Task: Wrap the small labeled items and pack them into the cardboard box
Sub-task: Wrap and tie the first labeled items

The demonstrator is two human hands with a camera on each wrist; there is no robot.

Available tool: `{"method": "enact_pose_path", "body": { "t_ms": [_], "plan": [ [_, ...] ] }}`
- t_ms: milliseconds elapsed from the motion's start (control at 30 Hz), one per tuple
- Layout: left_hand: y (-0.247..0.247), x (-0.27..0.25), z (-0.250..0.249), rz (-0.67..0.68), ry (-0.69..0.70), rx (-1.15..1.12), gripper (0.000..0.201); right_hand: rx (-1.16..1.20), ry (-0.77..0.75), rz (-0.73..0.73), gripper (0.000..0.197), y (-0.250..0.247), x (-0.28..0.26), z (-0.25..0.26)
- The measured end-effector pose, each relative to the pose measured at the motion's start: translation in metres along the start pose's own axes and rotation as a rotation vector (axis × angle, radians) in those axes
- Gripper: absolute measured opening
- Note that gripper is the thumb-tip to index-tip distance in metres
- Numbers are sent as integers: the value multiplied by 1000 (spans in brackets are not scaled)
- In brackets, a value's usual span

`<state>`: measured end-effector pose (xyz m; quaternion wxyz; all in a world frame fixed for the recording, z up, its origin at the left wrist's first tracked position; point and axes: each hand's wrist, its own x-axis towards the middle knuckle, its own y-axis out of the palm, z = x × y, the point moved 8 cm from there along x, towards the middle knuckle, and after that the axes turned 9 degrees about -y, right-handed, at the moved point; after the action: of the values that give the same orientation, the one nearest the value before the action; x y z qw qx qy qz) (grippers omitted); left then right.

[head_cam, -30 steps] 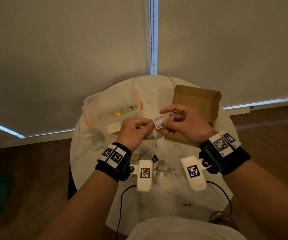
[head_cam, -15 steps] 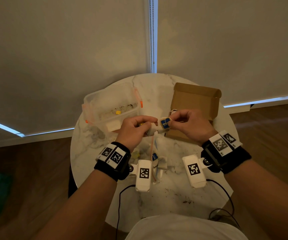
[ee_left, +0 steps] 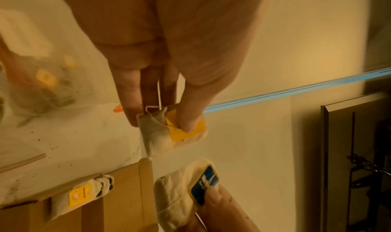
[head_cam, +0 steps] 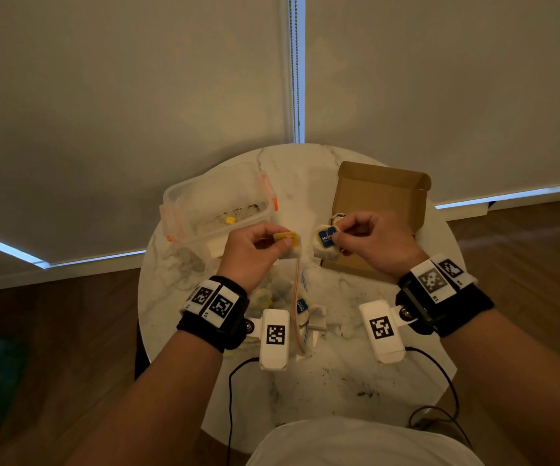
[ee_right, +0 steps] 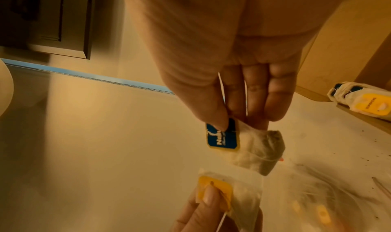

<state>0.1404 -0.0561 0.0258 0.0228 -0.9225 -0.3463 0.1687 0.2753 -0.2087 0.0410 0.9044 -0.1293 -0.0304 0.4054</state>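
Left hand (head_cam: 255, 250) pinches a yellow-tagged tea bag (ee_left: 169, 133) by thumb and fingers, tag end up at the fingertips, bag body hanging down toward the surface (head_cam: 339, 375), string wound round it. Right hand (head_cam: 372, 243) pinches a blue-tagged tea bag (ee_right: 249, 145) the same way, tag facing the camera in the head view, held just beside the near-left corner of the open cardboard box (head_cam: 382, 193). Wrapped bags (ee_left: 78, 195) already lie inside the box against its left wall; clear plastic container (head_cam: 218, 206) sits far left.
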Motion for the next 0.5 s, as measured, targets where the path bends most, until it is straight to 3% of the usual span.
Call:
{"method": "enact_pose_path", "body": {
  "t_ms": [200,333,500],
  "plan": [
    [-3,5,-4,4,20,-9,22,-126,-125,259,9,20,-5,15],
    [4,4,-8,79,24,-27,18,-97,-153,224,8,24,-2,19],
    [9,2,-5,159,-30,-144,14,9,-154,148,22,23,2,21]
  ]
}}
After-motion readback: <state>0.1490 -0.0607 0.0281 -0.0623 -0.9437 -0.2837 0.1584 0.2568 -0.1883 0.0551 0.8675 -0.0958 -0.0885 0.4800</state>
